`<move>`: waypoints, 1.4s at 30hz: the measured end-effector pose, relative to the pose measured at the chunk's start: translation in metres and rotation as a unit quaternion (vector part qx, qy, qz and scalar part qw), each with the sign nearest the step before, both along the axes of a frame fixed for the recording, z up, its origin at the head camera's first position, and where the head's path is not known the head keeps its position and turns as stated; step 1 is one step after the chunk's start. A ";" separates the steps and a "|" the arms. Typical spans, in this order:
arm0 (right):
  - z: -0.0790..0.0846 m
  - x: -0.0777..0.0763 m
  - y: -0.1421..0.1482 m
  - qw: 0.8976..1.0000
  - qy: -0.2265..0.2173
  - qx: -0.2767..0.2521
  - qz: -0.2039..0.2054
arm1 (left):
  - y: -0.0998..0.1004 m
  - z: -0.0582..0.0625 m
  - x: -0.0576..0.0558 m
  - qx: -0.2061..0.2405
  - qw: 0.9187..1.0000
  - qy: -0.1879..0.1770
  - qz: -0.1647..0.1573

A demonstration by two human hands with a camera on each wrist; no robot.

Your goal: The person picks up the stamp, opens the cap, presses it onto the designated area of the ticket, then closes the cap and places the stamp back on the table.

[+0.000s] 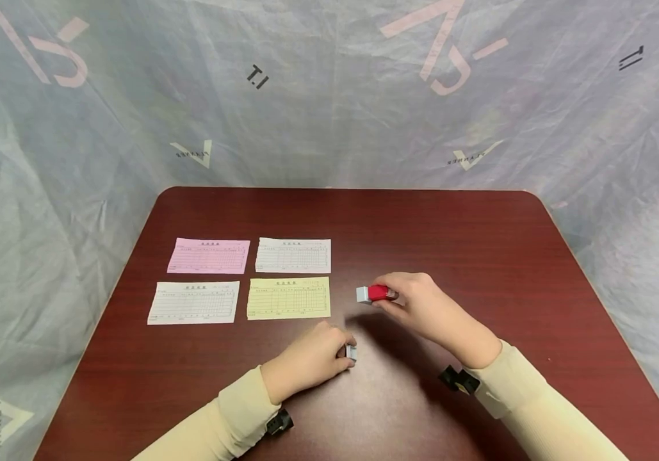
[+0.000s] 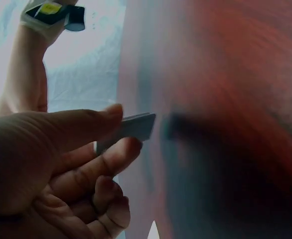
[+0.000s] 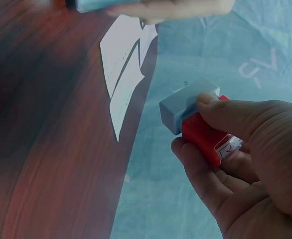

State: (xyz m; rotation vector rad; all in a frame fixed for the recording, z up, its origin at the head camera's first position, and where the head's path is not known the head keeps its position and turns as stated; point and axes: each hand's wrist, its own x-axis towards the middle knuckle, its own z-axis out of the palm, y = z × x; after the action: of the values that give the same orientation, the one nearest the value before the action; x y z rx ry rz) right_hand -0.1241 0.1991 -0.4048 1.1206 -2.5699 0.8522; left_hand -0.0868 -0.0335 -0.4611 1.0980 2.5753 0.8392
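My right hand (image 1: pixel 421 307) grips a red stamp (image 3: pixel 206 137) between thumb and fingers, above the table. A pale grey, box-shaped cap (image 3: pixel 186 104) covers its end and points left in the head view. A label shows on its red side. Lower and to the left, my left hand (image 1: pixel 314 355) pinches a small pale grey piece (image 2: pixel 131 129) between thumb and forefinger, close over the table. The fingers hide part of it, and I cannot tell its exact kind. Nearest to the left hand lies a yellow printed slip (image 1: pixel 289 298).
Beyond the left hand, a pink slip (image 1: pixel 208 256) and white slips (image 1: pixel 193 302) lie in two rows beside the yellow one. The reddish-brown wooden table (image 1: pixel 450 237) has rounded far corners. Grey printed cloth (image 1: pixel 329 115) hangs behind it and on both sides.
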 end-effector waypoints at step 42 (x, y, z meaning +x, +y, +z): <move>-0.001 -0.002 0.003 0.998 -0.041 0.037 -0.003 | -0.011 -0.008 0.002 -0.091 0.980 0.167 0.061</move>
State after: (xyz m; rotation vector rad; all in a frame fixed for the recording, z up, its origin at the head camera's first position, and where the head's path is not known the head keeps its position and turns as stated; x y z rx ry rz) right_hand -0.1257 0.2021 -0.4058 1.1189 -2.6919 0.8239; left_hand -0.0853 -0.0449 -0.4688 1.1153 2.9487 0.4594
